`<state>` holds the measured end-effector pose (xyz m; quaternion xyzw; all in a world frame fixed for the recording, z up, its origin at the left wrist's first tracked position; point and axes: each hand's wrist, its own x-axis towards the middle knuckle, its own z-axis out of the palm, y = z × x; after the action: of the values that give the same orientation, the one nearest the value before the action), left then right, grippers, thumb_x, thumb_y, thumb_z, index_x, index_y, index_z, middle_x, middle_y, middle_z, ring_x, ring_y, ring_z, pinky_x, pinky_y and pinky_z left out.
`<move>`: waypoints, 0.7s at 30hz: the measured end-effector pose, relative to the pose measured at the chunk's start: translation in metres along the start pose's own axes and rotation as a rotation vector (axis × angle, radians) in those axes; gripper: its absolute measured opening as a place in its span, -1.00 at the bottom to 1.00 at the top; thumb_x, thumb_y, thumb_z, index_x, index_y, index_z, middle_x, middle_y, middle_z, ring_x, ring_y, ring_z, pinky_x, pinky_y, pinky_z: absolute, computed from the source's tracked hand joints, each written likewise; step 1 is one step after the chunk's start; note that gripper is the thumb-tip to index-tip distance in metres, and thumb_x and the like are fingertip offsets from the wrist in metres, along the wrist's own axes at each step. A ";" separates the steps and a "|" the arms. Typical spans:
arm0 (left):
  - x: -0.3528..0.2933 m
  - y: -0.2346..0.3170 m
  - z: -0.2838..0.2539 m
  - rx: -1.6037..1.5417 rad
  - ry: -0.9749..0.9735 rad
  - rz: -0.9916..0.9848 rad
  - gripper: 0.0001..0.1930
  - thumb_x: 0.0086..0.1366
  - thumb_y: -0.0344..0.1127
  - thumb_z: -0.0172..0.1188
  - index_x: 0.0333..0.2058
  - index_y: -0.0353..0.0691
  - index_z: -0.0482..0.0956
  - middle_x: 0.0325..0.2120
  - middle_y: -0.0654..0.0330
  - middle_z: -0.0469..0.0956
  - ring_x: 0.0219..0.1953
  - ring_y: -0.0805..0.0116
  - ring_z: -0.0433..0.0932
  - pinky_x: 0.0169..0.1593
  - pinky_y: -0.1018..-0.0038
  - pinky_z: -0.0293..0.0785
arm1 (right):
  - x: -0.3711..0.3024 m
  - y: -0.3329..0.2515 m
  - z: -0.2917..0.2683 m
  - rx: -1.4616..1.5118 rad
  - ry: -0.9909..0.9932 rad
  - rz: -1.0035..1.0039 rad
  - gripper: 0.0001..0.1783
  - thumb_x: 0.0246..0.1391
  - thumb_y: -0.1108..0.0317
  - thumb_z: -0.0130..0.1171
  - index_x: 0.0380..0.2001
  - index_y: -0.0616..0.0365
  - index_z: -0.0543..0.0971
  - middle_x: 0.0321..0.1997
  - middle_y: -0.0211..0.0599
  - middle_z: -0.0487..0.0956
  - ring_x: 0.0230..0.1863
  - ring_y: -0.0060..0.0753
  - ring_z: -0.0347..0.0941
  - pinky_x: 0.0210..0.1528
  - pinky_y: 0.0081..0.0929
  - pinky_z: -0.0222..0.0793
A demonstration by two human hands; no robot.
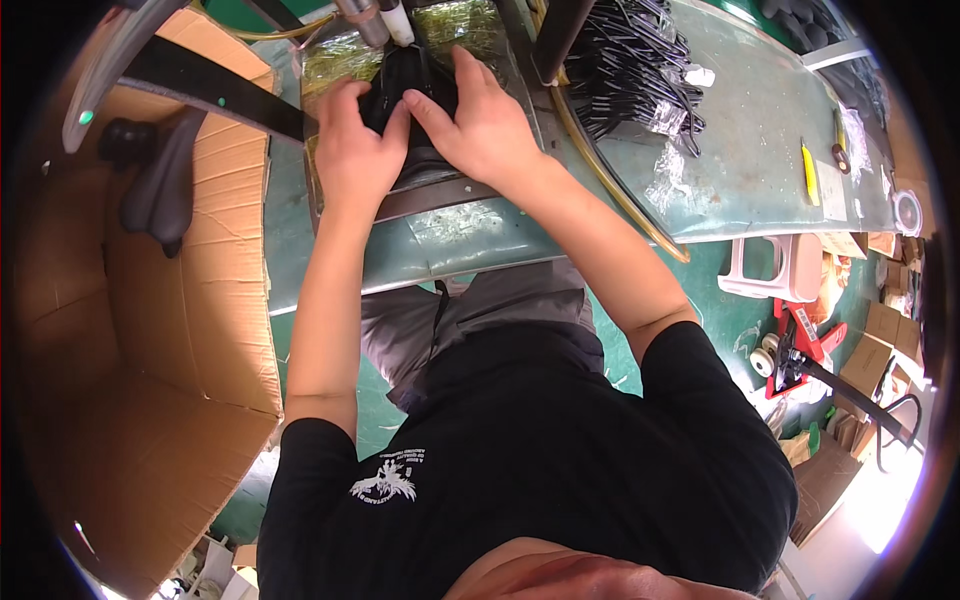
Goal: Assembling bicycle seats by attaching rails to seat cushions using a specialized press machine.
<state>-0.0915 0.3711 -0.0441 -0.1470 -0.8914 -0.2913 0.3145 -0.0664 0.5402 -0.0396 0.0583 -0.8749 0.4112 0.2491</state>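
A black bicycle saddle (403, 78) lies under the machine head (362, 18) at the top of the view, mostly covered by my hands. My left hand (358, 148) grips its left side, fingers curled over and thumb pressed on top. From the other side my right hand (482, 125) presses on it, thumb near the left thumb and fingers bent forward. A white nozzle-like rod (398, 22) comes down just beyond the saddle. The base beneath has a dark front edge (440, 197) and shiny, yellowish wrapping on its surface. The saddle's underside is hidden.
At left, an open cardboard box (225, 290) holds black saddles (160, 190). Bent black metal rails (635, 75) are heaped on the green-topped table (745, 130). A yellow cutter (809, 172) and a tape roll (906, 214) lie farther right. A hose (610, 180) runs beside the machine; a pink stool (775, 268) stands below.
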 end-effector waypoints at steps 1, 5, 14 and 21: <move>0.001 0.002 -0.005 0.054 -0.148 -0.179 -0.51 0.23 -0.07 0.42 0.05 -0.16 0.55 0.02 -0.04 0.65 0.03 -0.16 0.64 0.07 0.09 0.59 | 0.001 -0.002 -0.001 0.027 -0.042 0.024 -0.04 0.18 -0.14 0.33 0.28 0.57 0.35 0.15 0.41 0.57 0.15 0.38 0.56 0.16 -0.02 0.55; 0.017 0.000 -0.028 -0.072 -0.356 -0.436 -0.50 0.12 -0.20 0.36 0.08 -0.12 0.60 -0.15 -0.07 0.71 -0.05 -0.14 0.68 0.06 0.18 0.60 | 0.005 -0.008 -0.032 0.331 -0.161 0.156 -0.33 0.22 0.20 0.18 0.35 0.28 0.43 0.27 0.23 0.57 0.26 0.17 0.56 0.34 -0.16 0.44; -0.005 0.054 -0.079 -1.210 -0.765 -0.387 -0.68 0.49 -0.29 0.30 0.10 -0.36 0.62 -0.08 0.10 0.73 -0.10 0.50 0.67 -0.01 0.49 0.62 | -0.069 0.034 -0.091 0.506 -0.027 0.261 -0.39 0.24 0.42 0.26 0.33 0.29 0.40 0.21 -0.05 0.60 0.29 -0.06 0.51 0.46 -0.13 0.25; 0.005 -0.107 -0.145 -0.420 0.373 -0.336 -0.74 0.34 -0.57 0.33 -0.01 -0.26 0.67 -0.09 0.24 0.68 -0.06 0.44 0.62 0.05 0.45 0.60 | -0.073 0.067 -0.177 0.557 0.297 0.489 -0.62 0.19 0.42 0.30 0.02 0.36 0.49 -0.12 -0.04 0.67 -0.16 -0.22 0.65 -0.06 -0.15 0.65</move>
<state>-0.0738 0.1985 0.0048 -0.0034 -0.7505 -0.5387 0.3827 0.0449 0.7091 -0.0253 -0.1464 -0.6725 0.6839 0.2421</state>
